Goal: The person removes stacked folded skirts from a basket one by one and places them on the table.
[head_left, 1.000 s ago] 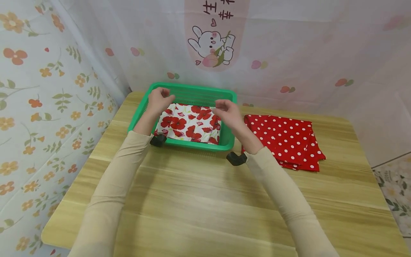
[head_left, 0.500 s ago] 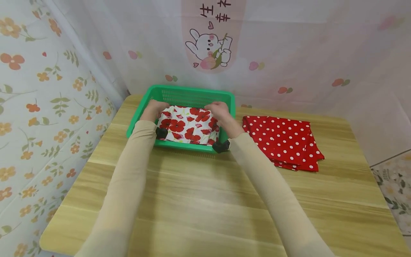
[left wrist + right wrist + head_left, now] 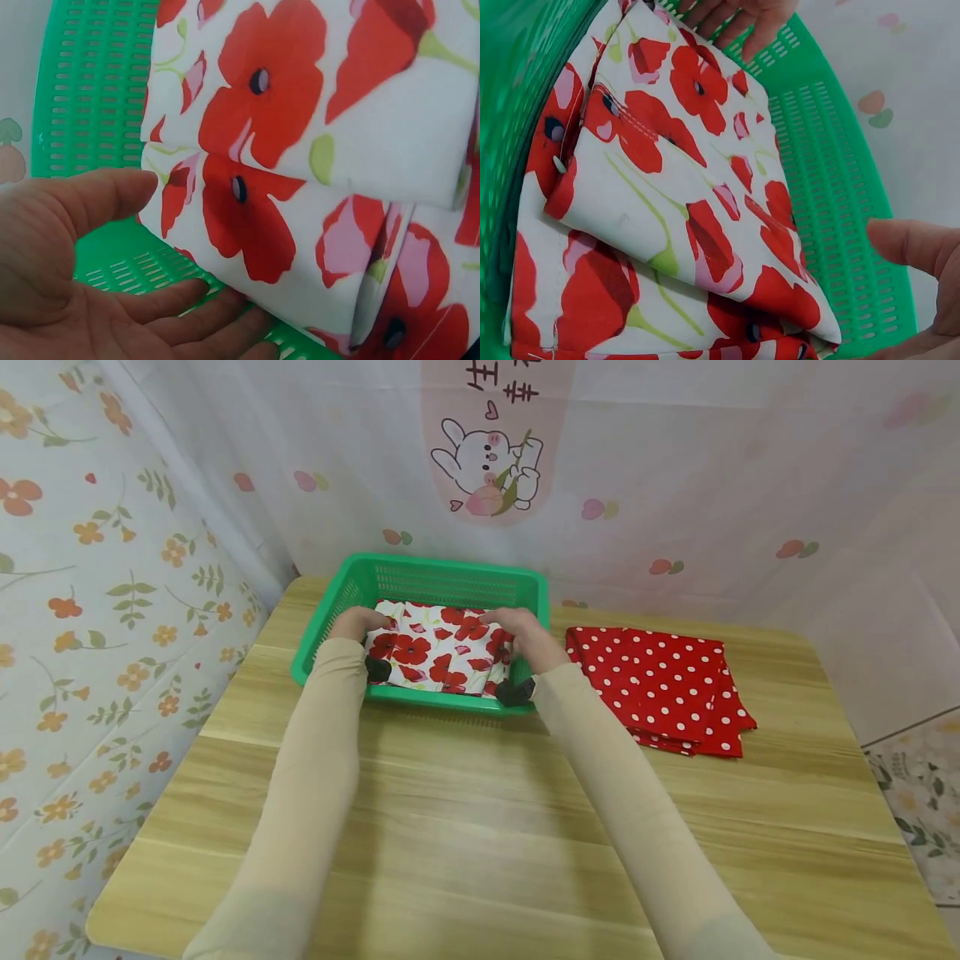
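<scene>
A folded white cloth with red poppies (image 3: 438, 647) lies inside a green plastic basket (image 3: 442, 699). My left hand (image 3: 358, 623) is at the cloth's left end. In the left wrist view that hand (image 3: 67, 300) has its thumb spread from straight fingers, which lie along the cloth's edge; contact there is hard to judge. My right hand (image 3: 527, 633) is over the cloth's right end. The right wrist view shows its thumb apart from the cloth, and its other fingers mostly cut off by the frame. Neither hand grips anything.
A folded red cloth with white dots (image 3: 660, 685) lies on the wooden table (image 3: 450, 827), right of the basket. Printed curtains (image 3: 675, 460) hang behind the table and along its left side. Black wrist devices (image 3: 514, 692) sit near the basket's front rim.
Both hands have lowered from above the cloth into the basket at its two ends. Their fingers have loosened since half a second ago. The dotted cloth has stayed put.
</scene>
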`<state>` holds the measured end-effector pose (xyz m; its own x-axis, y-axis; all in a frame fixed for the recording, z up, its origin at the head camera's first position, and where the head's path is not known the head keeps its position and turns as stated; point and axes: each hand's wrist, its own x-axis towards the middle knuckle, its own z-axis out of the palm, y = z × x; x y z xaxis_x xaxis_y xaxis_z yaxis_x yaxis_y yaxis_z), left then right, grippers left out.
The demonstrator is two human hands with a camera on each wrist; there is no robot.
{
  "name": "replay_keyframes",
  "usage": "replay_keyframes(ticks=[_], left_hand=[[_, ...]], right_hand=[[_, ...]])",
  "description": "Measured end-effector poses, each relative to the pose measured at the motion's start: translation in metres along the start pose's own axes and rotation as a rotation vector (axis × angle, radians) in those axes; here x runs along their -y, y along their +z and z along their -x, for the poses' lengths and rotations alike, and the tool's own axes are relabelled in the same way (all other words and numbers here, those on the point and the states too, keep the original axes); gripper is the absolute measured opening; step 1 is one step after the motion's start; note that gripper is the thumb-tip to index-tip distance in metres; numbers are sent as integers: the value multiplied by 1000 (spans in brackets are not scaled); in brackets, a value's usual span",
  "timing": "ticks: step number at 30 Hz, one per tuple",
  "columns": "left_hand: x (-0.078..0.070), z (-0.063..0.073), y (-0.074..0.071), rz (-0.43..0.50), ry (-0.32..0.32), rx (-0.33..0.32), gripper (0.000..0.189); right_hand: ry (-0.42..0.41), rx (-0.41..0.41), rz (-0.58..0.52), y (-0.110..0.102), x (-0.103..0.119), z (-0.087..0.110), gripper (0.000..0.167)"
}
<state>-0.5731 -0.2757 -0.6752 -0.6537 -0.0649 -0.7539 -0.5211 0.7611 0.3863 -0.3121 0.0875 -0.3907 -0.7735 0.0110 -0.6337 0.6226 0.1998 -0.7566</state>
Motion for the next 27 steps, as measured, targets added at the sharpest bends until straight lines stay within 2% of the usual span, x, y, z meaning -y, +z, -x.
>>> replay_keyframes(ticks=[2, 5, 6, 8, 10, 12, 15, 19, 20, 22, 24, 27], left_hand=[[-4, 31, 3, 22, -5, 0, 107], [-13, 88, 11, 69, -2, -14, 94], [-16, 108, 13, 74, 2, -23, 89], [-22, 145, 17, 83, -1, -34, 80], [-26, 176, 21, 92, -12, -86, 76], [-28, 202, 25, 87, -22, -121, 77], [-30, 226, 28, 124, -50, -170, 83], [-30, 232, 29, 138, -72, -196, 76], [-31, 240, 29, 140, -77, -188, 74], [-38, 280, 35, 154, -76, -207, 73], [-48, 324, 41, 193, -78, -192, 77], [-58, 371, 48, 213, -77, -176, 81]], right_hand=[[30, 27, -28, -1, -2, -6, 81], [44, 32, -20, -1, -5, -3, 76], [56, 31, -23, 0, -1, 11, 72], [53, 33, -14, 0, 1, 19, 67], [51, 30, -24, 0, 2, 26, 64], [47, 23, -33, 0, 3, 29, 60], [43, 20, -30, 2, 3, 30, 50], [17, 20, 29, 6, 4, 30, 33], [2, 15, 60, 8, 4, 32, 31], [-22, 0, 120, 10, 6, 35, 26], [-36, -24, 188, 12, 6, 36, 27], [-40, -38, 239, 12, 6, 35, 32]])
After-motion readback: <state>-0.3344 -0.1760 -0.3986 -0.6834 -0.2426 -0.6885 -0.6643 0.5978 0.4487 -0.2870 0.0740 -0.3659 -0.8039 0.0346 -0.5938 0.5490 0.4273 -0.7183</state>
